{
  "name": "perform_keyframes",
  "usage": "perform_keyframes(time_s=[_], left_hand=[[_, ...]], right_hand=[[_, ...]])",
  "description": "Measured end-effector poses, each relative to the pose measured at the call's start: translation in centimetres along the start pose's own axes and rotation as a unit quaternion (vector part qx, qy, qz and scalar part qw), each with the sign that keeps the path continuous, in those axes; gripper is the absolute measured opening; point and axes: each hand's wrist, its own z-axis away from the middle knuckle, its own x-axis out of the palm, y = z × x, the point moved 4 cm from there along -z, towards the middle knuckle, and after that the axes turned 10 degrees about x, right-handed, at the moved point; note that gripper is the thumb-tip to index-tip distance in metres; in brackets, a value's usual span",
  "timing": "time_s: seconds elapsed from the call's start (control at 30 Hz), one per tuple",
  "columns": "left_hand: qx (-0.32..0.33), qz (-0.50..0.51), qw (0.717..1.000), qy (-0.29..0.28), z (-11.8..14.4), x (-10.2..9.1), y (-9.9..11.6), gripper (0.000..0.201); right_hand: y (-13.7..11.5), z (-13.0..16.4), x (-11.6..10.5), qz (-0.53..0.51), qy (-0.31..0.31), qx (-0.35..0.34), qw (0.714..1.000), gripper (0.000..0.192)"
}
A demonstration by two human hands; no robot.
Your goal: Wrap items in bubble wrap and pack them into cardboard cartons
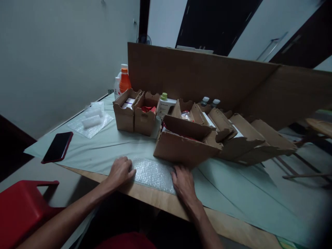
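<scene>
A clear sheet of bubble wrap (154,175) lies flat at the table's front edge, between my two hands. My left hand (120,172) is closed at its left end, with the fingers curled and the thumb against the wrap. At the right end, my right hand (183,181) rests with bent fingers closed on the wrap's edge. Just behind the wrap is a tilted cardboard box (185,147) with red items partly visible inside; its front comes close to my right fingers.
More bubble wrap with wrapped pieces (92,121) lies at left, near a phone (57,147). Open cardboard boxes (124,116) stand in a row, bottles (125,81) behind them. A tall cardboard panel (197,76) rises at the back. A red stool (23,207) stands lower left.
</scene>
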Motion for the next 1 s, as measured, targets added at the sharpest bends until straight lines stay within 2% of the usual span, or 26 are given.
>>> perform_keyframes(time_s=[0.07,0.17,0.23,0.33,0.43,0.53,0.57,0.63,0.73,0.77,0.83,0.9,0.97,1.0], left_hand=[[-0.003,0.017,1.0,0.011,-0.1,0.3,0.4,0.008],[-0.017,0.046,0.999,0.025,-0.4,-0.4,-0.2,0.011],[-0.022,0.058,0.998,0.032,-1.3,-1.7,-1.2,0.015],[-0.006,0.059,0.997,0.049,-4.3,-3.9,-2.3,0.025],[0.029,0.051,0.997,0.052,-8.5,-4.5,-2.1,0.033],[0.078,0.052,0.994,0.05,-10.8,-3.7,-1.3,0.04],[0.096,0.055,0.993,0.051,-10.5,-3.4,-1.0,0.043],[0.132,0.066,0.988,0.053,-8.2,-3.1,-0.7,0.047],[0.211,0.1,0.972,0.029,-1.7,-2.8,-0.5,0.048],[0.271,0.123,0.955,0.013,0.7,-2.6,-0.1,0.056],[0.319,0.12,0.94,-0.005,4.5,-1.8,0.5,0.074],[0.317,0.109,0.942,0.016,6.2,-0.8,1.0,0.06],[0.28,0.111,0.952,0.058,6.0,0.1,1.1,0.038],[0.254,0.118,0.957,0.078,5.3,0.4,1.0,0.034]], right_hand=[[-0.2,0.5,0.1,-0.005,-0.004,-0.001,1.0,0.018],[0.1,2.9,-0.3,-0.071,-0.014,0.007,0.997,0.021],[-0.5,5.1,-0.2,-0.17,-0.042,0.012,0.984,0.039],[-3.7,7.5,0.9,-0.298,-0.112,-0.026,0.948,0.061],[-7.5,7.9,2.4,-0.336,-0.176,-0.058,0.924,0.051],[-8.8,6.7,3.5,-0.368,-0.233,-0.005,0.9,0.04],[-8.7,6.3,3.6,-0.389,-0.252,0.017,0.886,0.04],[-8.4,6.0,3.6,-0.435,-0.286,0.05,0.852,0.044],[-7.9,6.2,2.9,-0.488,-0.308,0.07,0.814,0.042],[-7.9,6.2,2.7,-0.499,-0.312,0.072,0.805,0.041],[-8.0,6.2,2.6,-0.511,-0.32,0.077,0.794,0.041],[-7.9,6.1,2.9,-0.511,-0.333,0.091,0.787,0.043],[-7.7,6.1,3.4,-0.517,-0.354,0.103,0.773,0.047],[-7.6,6.2,3.5,-0.526,-0.362,0.103,0.763,0.049]])
